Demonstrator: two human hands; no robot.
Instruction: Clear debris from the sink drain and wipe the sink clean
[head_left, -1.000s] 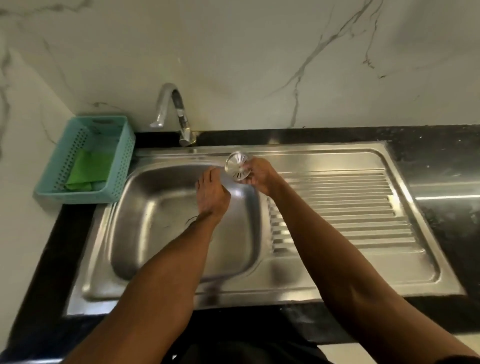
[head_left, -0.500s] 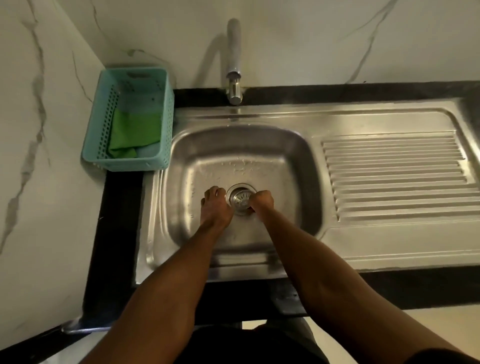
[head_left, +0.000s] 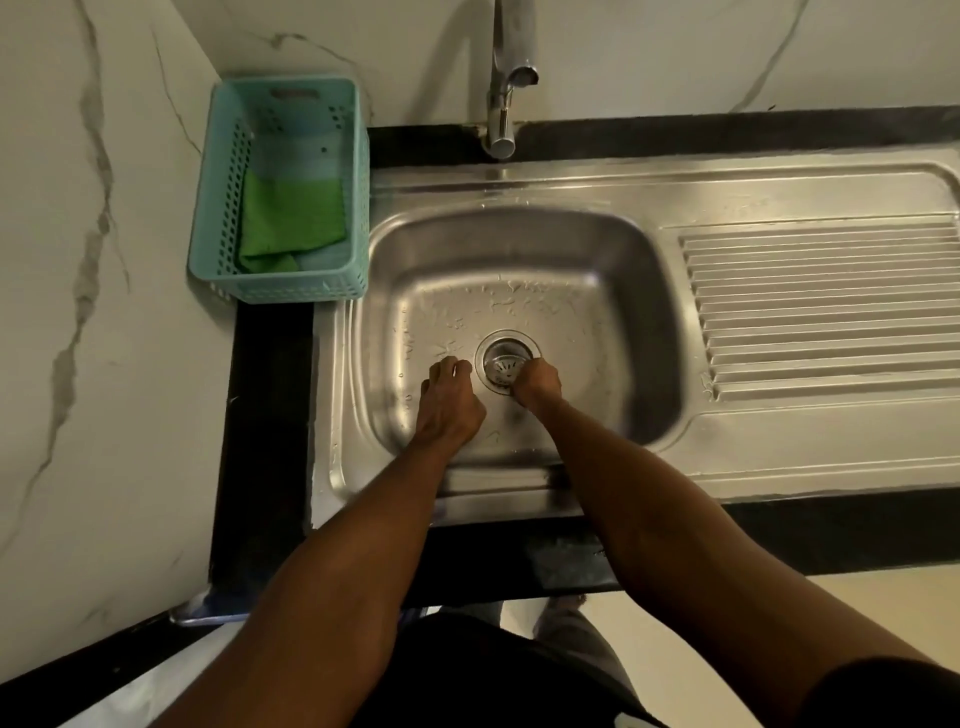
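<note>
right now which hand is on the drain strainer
The right hand, its fingers curled on the strainer rim. The left hand rests on the sink floor beside the drain, not touching it.

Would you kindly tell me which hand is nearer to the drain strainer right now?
The right hand: it touches the near right edge of the drain strainer. The left hand rests on the sink floor just left of it, apart from the rim.
</note>
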